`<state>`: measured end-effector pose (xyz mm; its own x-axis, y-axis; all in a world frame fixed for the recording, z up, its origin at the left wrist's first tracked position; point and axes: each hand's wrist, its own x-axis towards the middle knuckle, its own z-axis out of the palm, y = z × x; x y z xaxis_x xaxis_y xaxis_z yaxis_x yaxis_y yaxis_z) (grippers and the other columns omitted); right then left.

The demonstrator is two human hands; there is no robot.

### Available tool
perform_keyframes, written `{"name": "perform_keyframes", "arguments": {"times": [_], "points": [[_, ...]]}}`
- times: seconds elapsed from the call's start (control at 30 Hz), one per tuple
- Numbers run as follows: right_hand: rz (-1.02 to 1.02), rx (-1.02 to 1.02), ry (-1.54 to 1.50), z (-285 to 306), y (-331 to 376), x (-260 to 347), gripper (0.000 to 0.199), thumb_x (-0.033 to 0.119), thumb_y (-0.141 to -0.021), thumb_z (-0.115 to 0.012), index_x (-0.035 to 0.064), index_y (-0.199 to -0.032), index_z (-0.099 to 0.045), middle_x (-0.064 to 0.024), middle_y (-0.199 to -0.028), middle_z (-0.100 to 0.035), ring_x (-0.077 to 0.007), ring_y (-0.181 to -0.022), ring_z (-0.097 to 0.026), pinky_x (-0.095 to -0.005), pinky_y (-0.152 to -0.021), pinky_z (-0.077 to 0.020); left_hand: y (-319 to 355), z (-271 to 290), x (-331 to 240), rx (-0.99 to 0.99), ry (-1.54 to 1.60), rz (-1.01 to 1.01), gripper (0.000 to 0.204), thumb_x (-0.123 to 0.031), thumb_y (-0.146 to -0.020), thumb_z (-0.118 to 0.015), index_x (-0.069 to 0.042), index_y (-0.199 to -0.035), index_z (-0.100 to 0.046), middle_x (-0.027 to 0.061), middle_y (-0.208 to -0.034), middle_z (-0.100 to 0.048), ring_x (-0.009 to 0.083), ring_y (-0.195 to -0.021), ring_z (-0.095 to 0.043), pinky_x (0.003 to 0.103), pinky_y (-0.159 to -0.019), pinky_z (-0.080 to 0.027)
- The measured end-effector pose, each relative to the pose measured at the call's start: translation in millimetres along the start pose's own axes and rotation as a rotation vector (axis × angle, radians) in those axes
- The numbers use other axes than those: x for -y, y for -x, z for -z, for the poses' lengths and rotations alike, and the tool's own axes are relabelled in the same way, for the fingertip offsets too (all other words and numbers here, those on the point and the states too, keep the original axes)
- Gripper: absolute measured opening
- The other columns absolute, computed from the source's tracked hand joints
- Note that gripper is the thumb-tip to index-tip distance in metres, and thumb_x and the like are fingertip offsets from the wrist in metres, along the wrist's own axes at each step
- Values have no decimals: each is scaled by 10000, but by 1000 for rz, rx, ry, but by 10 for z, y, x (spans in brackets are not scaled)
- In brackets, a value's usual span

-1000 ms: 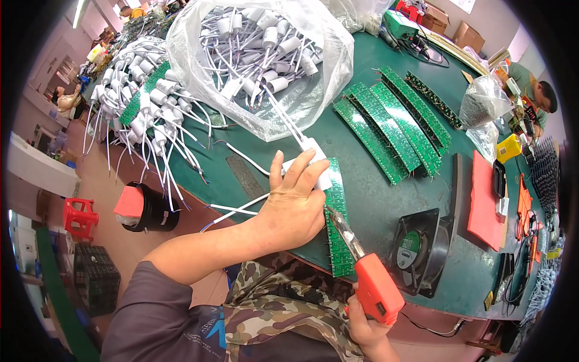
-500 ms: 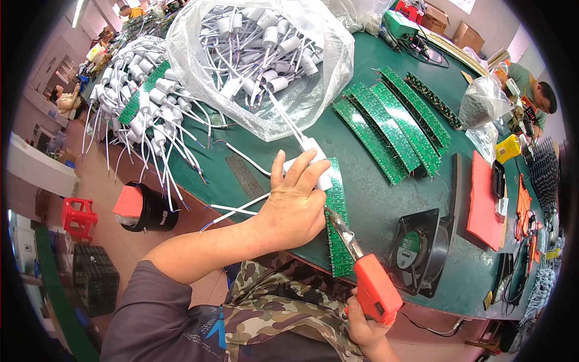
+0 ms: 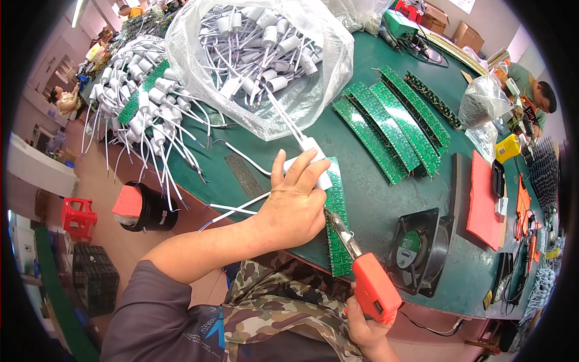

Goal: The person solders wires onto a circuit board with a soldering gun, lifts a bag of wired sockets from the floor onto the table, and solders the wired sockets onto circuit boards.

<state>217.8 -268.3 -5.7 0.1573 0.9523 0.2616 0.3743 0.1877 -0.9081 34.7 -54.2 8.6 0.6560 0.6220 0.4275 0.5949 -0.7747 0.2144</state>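
Observation:
My left hand (image 3: 294, 202) lies on a narrow green circuit board strip (image 3: 338, 224) at the near edge of the green table (image 3: 374, 202), pinning a white cylindrical wired part (image 3: 315, 158) under its fingers. White wires (image 3: 232, 210) trail out from under the hand to the left. My right hand (image 3: 363, 329), low at the table's edge, grips a red soldering gun (image 3: 374, 292). Its metal tip (image 3: 336, 223) points up-left onto the strip, right beside my left palm.
A clear plastic bag (image 3: 265, 60) full of white wired parts lies beyond my hand. More such parts (image 3: 142, 108) hang over the left table edge. Several green boards (image 3: 392, 123) lie to the right, with a black fan (image 3: 416, 250), a red pad (image 3: 482, 202) and another person (image 3: 534, 93).

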Motion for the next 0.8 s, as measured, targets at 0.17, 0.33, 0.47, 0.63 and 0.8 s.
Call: {"name": "perform_keyframes", "arguments": {"times": [0.17,0.33,0.47,0.63,0.8], "points": [[-61,7,-59,36,115,-60,328,-74,-879,-630,-45,-1202,-580,-86,-954,-658,-118,-710,-612,-257,-669,-508,3,-13,13,-11,4,-5,119,-130,-747,-654,-31,-733,-591,185,-1392,-458,403,-1410,-341,655,-1163,-121],[-69,-28,-67,65,102,10,339,-78,-884,-612,-71,-1220,-569,-87,-907,-651,-122,-685,-601,-259,-670,-504,6,-8,12,-7,14,-3,122,-132,-750,-655,-27,-746,-593,186,-1394,-455,405,-1409,-342,656,-1161,-122],[-56,14,-49,43,66,-15,377,-93,-880,-607,-100,-1254,-557,-86,-890,-656,-130,-701,-600,-277,-705,-508,8,-3,10,-10,13,-7,125,-132,-753,-656,-24,-758,-594,186,-1390,-454,407,-1408,-342,661,-1155,-135],[12,22,-58,12,-34,-19,365,-100,-876,-617,-96,-1238,-569,-90,-914,-663,-131,-739,-607,-279,-738,-510,6,5,3,5,15,-3,123,-131,-753,-656,-23,-765,-598,186,-1392,-452,406,-1411,-337,667,-1152,-137],[-43,-25,-119,-20,-41,19,326,-86,-874,-645,-57,-1195,-594,-87,-971,-664,-127,-779,-613,-285,-773,-511,0,12,2,17,15,1,119,-128,-751,-653,-22,-769,-602,192,-1394,-446,407,-1416,-328,673,-1148,-141]]}}
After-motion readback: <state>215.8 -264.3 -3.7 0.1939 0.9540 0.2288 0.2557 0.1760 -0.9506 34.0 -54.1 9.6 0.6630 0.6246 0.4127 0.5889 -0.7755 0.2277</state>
